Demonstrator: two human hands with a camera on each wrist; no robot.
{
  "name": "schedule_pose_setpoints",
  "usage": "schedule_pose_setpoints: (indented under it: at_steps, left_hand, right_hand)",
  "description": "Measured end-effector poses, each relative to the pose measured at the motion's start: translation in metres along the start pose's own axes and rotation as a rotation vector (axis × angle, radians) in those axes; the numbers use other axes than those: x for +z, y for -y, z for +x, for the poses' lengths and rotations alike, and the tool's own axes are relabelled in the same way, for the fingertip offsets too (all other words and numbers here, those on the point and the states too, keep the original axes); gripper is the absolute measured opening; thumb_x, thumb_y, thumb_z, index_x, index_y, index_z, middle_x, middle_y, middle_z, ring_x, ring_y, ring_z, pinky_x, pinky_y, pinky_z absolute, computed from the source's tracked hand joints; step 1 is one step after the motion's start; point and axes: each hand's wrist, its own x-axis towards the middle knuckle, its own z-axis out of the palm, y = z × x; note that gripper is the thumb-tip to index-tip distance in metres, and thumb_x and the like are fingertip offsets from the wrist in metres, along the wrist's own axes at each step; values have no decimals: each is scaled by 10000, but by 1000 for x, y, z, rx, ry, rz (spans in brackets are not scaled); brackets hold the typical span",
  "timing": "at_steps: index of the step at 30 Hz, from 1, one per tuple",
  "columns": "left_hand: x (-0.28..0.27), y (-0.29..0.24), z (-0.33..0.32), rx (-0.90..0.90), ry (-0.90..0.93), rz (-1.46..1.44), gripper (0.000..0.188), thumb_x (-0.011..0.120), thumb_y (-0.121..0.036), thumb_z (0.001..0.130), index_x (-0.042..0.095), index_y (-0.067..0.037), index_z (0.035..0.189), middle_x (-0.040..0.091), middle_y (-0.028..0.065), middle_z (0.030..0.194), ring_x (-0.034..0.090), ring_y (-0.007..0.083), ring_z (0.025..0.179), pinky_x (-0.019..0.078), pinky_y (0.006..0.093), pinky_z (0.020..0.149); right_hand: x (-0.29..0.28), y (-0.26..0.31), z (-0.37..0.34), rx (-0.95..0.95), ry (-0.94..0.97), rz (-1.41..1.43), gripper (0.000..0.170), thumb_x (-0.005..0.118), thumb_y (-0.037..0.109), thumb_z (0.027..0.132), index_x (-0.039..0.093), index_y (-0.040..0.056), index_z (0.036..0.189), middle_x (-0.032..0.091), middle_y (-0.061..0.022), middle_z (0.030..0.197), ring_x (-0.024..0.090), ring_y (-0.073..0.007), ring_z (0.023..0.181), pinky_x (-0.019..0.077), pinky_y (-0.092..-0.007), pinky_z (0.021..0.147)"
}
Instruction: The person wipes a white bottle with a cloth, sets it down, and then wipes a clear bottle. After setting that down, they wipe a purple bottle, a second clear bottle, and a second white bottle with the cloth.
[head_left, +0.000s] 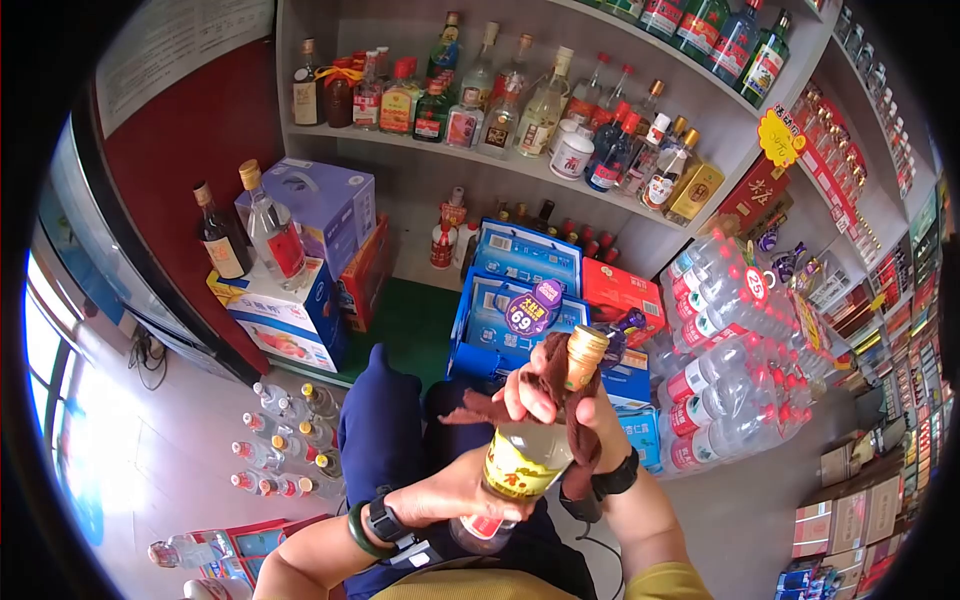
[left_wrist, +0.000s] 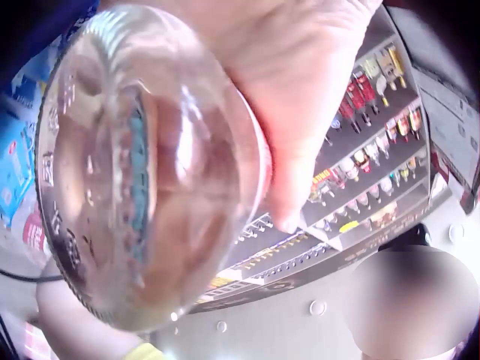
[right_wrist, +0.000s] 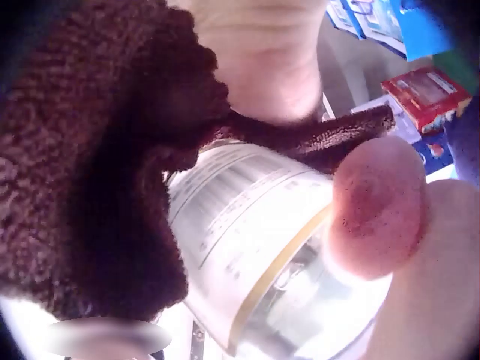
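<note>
A clear glass liquor bottle [head_left: 522,468] with a gold cap [head_left: 586,348] and a yellow label is tilted in front of the person, cap pointing up and away. My left hand [head_left: 450,488] grips it around the lower body. The left wrist view looks onto the ribbed glass base of the bottle [left_wrist: 150,187]. At the neck and shoulder, my right hand [head_left: 598,425] holds a brown cloth [head_left: 582,440] with curled fingers, pressing it against the glass. In the right wrist view the brown cloth [right_wrist: 82,165] covers part of the bottle's white label [right_wrist: 240,202].
Several bottles [head_left: 290,440] stand on the floor at left. Two more bottles [head_left: 275,230] stand on a box beside the purple carton [head_left: 320,205]. Ahead are blue cartons [head_left: 525,265] and a shelf [head_left: 420,145] of liquor. Water-bottle packs [head_left: 720,390] are stacked at right.
</note>
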Motion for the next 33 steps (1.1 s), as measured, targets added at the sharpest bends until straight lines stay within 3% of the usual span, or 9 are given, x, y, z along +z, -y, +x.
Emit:
schedule_pose_setpoints:
  at_steps: [4, 7, 10, 14, 21, 24, 26, 31, 33]
  left_hand:
    - [-13, 12, 10, 204, -427, 678, 786, 879, -290, 689, 460, -4, 1289, 660, 82, 1041, 649, 173, 966, 500, 321, 895]
    - [-15, 11, 23, 117, -747, 1075, 707, 880, -348, 641, 476, -7, 1110, 664, 200, 864, 687, 345, 815, 552, 396, 716]
    - [-33, 22, 41, 488, -963, 1422, 658, 857, -301, 648, 472, 18, 1076, 641, 189, 786, 665, 348, 725, 537, 419, 631]
    - [-34, 21, 50, 439, -1032, 1254, 404, 765, -148, 686, 516, 3, 966, 635, 171, 781, 642, 365, 721, 523, 428, 625]
    - [-28, 28, 43, 584, -1015, 1200, 361, 717, -109, 668, 458, -21, 904, 581, 145, 731, 606, 357, 738, 496, 449, 636]
    - [-13, 20, 33, 426, -858, 1004, 501, 785, -204, 676, 436, 9, 966, 623, 197, 762, 635, 372, 719, 513, 446, 633]
    - [-8, 7, 29, 105, -559, 718, 698, 852, -297, 646, 418, 15, 1095, 626, 248, 849, 642, 417, 818, 518, 450, 680]
    - [14, 28, 29, 301, 308, -189, 954, 930, -331, 588, 414, 9, 1314, 569, 97, 1169, 533, 201, 1127, 436, 325, 972]
    - [7, 37, 29, 523, 266, 113, 951, 938, -270, 591, 400, 6, 1324, 544, 112, 1203, 504, 195, 1164, 432, 336, 990]
  right_hand:
    - [-10, -6, -2, -107, -201, -66, 522, 785, 289, 789, 489, 47, 1144, 569, -37, 844, 582, -173, 850, 475, -369, 843]
    - [-27, -24, 4, -226, -555, -276, 311, 723, 87, 855, 544, 44, 1106, 615, -38, 922, 632, -142, 859, 514, -288, 814]
    - [-34, -49, 15, -441, -839, -349, 473, 734, 48, 836, 466, 39, 1226, 566, -48, 1110, 585, -119, 979, 489, -286, 872]
    - [-13, -58, 19, -462, -1028, -594, 633, 689, 31, 842, 335, 31, 1367, 501, -90, 1244, 520, -169, 1128, 451, -321, 942]
    - [-37, -67, -29, -301, -753, -695, 734, 624, 128, 860, 230, 36, 1472, 448, -130, 1379, 485, -259, 1239, 400, -408, 1047]
    - [-47, -43, -21, -328, -283, -586, 811, 680, 363, 848, 261, 25, 1454, 453, -138, 1356, 472, -274, 1239, 376, -445, 1071]
    - [-11, -37, -7, -314, -180, -232, 834, 741, 401, 802, 284, 29, 1392, 522, -85, 1169, 500, -245, 1134, 370, -436, 1075]
    - [-23, 5, 5, -41, 543, 101, 597, 874, 190, 706, 480, 32, 1126, 661, -111, 873, 617, -309, 905, 434, -447, 992]
    - [8, 9, 28, 65, 722, 68, 487, 864, 51, 672, 515, 66, 1012, 658, -81, 783, 595, -243, 833, 406, -472, 1038]
